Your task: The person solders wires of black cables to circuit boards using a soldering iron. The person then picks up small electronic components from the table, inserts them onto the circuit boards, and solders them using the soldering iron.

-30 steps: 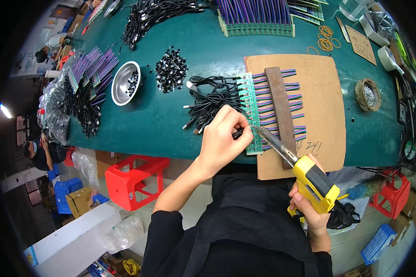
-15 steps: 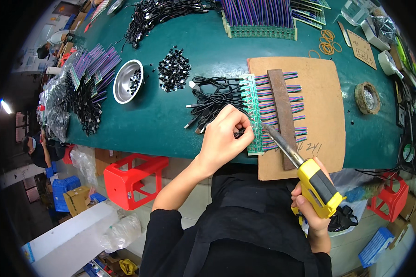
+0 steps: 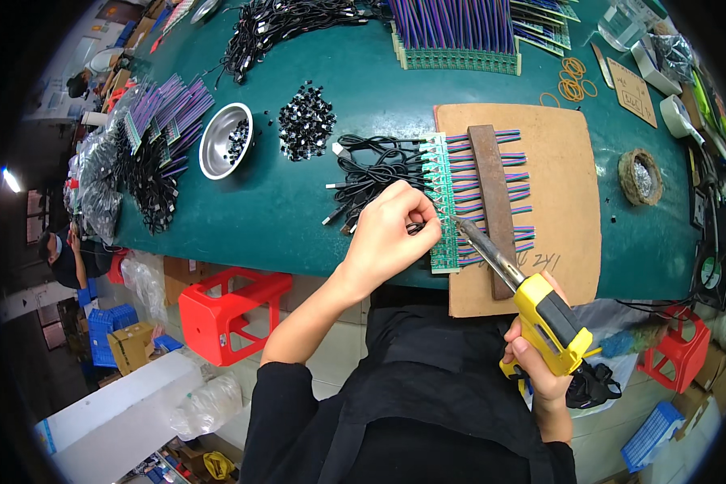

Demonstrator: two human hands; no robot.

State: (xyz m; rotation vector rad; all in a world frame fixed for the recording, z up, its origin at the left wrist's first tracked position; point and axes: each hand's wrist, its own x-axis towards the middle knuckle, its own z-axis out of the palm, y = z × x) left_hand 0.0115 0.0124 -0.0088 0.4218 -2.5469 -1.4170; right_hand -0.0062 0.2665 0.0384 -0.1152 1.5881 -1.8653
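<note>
My left hand (image 3: 389, 238) is closed in a pinch at the left edge of a green circuit board strip (image 3: 440, 173). A black cable shows under its fingers, its tip hidden. My right hand (image 3: 538, 367) grips a yellow and black soldering gun (image 3: 547, 315), whose hot tip meets the strip close to my left fingertips. Black USB cables (image 3: 377, 179) run off the strip's left side. Multicoloured wires (image 3: 512, 176) leave its right side, passing under a brown bar (image 3: 492, 189). Strip, wires and bar rest on a cardboard sheet (image 3: 569, 218), with the strip along its left edge.
A metal bowl (image 3: 215, 149) and a pile of small black parts (image 3: 306, 121) lie to the left. Wired boards (image 3: 460, 60), rubber bands (image 3: 573, 81) and black cables (image 3: 290, 28) lie far back. A round solder holder (image 3: 640, 176) is right; a red stool (image 3: 226, 310) stands below the table.
Very little differs. The whole view has shifted slightly, and the soldering gun has moved a touch to the left with its tip still at the strip. My left hand keeps its pinch.
</note>
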